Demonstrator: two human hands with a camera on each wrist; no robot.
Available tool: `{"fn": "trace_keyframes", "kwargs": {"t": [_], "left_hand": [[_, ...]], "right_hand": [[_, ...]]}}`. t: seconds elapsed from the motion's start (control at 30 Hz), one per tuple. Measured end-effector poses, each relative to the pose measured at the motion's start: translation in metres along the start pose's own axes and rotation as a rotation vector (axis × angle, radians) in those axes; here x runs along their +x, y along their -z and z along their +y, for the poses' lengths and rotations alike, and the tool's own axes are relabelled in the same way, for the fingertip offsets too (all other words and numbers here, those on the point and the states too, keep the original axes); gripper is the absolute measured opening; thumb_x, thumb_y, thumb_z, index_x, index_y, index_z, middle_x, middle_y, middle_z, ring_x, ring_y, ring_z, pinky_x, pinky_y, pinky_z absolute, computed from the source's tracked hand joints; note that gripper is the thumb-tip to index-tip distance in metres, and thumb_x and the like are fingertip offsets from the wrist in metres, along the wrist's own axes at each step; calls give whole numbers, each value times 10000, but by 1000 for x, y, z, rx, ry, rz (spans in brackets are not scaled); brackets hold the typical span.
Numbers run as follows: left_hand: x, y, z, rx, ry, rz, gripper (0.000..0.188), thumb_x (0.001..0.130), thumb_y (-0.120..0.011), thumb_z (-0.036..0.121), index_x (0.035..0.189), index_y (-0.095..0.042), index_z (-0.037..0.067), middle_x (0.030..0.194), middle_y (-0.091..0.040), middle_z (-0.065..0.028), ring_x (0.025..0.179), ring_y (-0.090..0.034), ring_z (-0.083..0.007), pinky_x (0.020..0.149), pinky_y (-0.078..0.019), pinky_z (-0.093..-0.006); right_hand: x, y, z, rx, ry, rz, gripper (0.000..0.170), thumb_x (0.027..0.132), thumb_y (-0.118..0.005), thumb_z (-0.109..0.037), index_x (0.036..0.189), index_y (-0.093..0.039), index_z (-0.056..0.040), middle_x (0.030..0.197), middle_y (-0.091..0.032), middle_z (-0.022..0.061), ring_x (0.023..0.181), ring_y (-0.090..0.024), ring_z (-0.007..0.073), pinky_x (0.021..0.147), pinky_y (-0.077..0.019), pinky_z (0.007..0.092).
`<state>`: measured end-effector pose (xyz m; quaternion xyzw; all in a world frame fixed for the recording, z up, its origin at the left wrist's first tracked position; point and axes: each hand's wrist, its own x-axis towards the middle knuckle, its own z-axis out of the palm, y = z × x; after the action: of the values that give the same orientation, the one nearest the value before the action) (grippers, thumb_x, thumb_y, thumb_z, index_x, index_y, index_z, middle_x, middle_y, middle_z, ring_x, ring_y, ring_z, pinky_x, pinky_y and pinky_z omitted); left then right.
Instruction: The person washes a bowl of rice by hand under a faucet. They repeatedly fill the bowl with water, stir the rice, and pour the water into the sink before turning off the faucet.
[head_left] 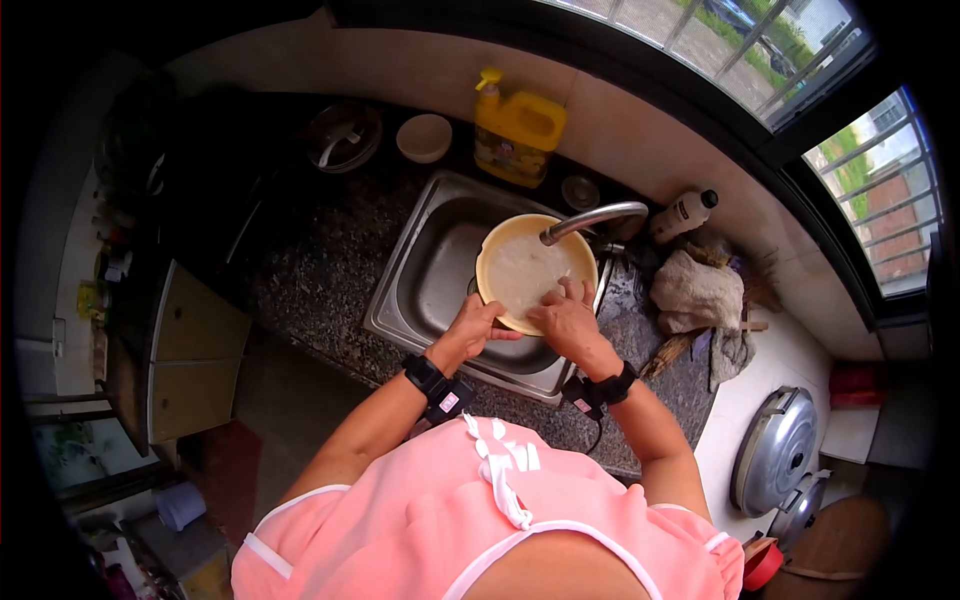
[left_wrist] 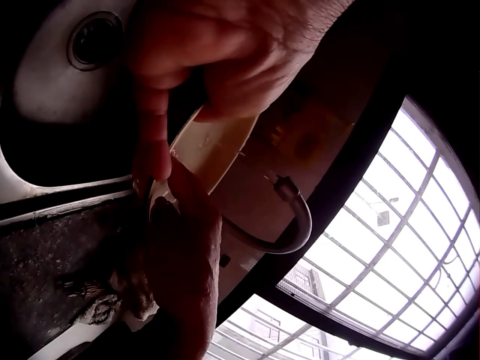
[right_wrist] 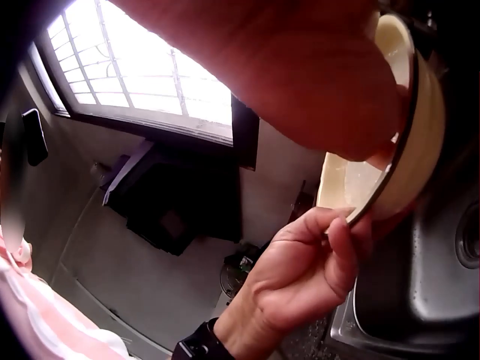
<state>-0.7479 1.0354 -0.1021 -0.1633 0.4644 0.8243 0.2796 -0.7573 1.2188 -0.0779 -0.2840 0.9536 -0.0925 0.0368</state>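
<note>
A pale yellow basin with cloudy whitish water in it is held over the steel sink, below the curved faucet. My left hand grips the near-left rim, thumb on top and fingers underneath, as the right wrist view also shows. My right hand reaches over the near-right rim with its fingers loosely spread down into the water; the fingertips are partly hidden. In the right wrist view the basin is tilted in the picture, with the left hand at its edge.
Behind the sink stand a yellow jug and a pale bowl. A white bottle and a crumpled cloth lie to the right. A large lidded pot is farther right. The barred window is above.
</note>
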Motion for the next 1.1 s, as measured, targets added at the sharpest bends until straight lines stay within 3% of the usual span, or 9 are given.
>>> {"fn": "trace_keyframes", "kwargs": {"t": [0.17,0.27,0.53,0.67,0.8,0.93,0.97,1.07,1.1], "left_hand": [[-3,-1,0,16,-4,-5,350,806,-439,39,1147,-436,-39,1049,-559,-147,841,-618,-249,619,-574,-352],[-2,-4,-1,26,7,-19,351,806,-448,35,1150,-434,-34,1030,-568,-136,830,-619,-241,617,-569,-347],[-6,0,3,27,11,-17,336,797,-448,33,1125,-458,-40,1012,-572,-138,819,-621,-239,613,-568,-354],[-5,-4,-1,42,23,-41,344,799,-452,37,1135,-445,-40,1012,-571,-139,822,-620,-243,618,-570,-357],[-9,-2,6,33,4,-15,351,805,-454,41,1146,-430,-38,1025,-560,-140,827,-618,-241,612,-571,-352],[-9,0,3,24,-1,-36,354,807,-458,47,1151,-428,-34,1046,-550,-135,837,-616,-239,607,-572,-352],[-9,-1,3,26,4,-39,354,806,-459,47,1150,-429,-34,1042,-552,-131,834,-617,-237,604,-572,-352],[-8,-4,4,29,13,-51,351,804,-460,46,1145,-437,-33,1029,-558,-120,825,-618,-230,597,-573,-349],[-8,-4,5,27,11,-60,348,803,-459,45,1142,-441,-33,1023,-560,-117,822,-618,-228,594,-573,-348]], "right_hand": [[30,-13,23,-224,-17,120,215,788,-476,-181,924,-636,-223,888,-559,69,1105,-418,296,958,-185,557],[40,-23,14,-77,67,223,250,792,-470,-179,997,-601,-238,961,-543,75,1138,-393,298,971,-168,566],[34,8,18,-239,-42,-123,179,759,-509,-186,826,-675,-197,1004,-537,98,1195,-342,346,999,-109,589],[43,-14,10,-115,140,236,210,772,-484,-159,847,-676,-197,1041,-522,108,1208,-318,337,1003,-115,583],[28,4,8,-77,133,-141,215,770,-486,-167,828,-687,-212,1049,-527,84,1221,-313,324,995,-117,587],[44,6,22,-114,-55,-151,214,748,-512,-171,886,-674,-200,1002,-560,69,1045,-460,325,989,-242,440],[49,1,22,-97,-72,-105,357,734,-566,-226,1088,-589,-194,1113,-520,107,971,-480,342,910,-359,405],[49,-7,9,84,-1,180,571,701,-628,-297,1239,-460,-205,1227,-439,134,978,-472,360,812,-435,446],[50,-7,5,53,-17,92,663,669,-667,-354,1269,-427,-206,1282,-370,163,979,-466,368,745,-474,443]]}}
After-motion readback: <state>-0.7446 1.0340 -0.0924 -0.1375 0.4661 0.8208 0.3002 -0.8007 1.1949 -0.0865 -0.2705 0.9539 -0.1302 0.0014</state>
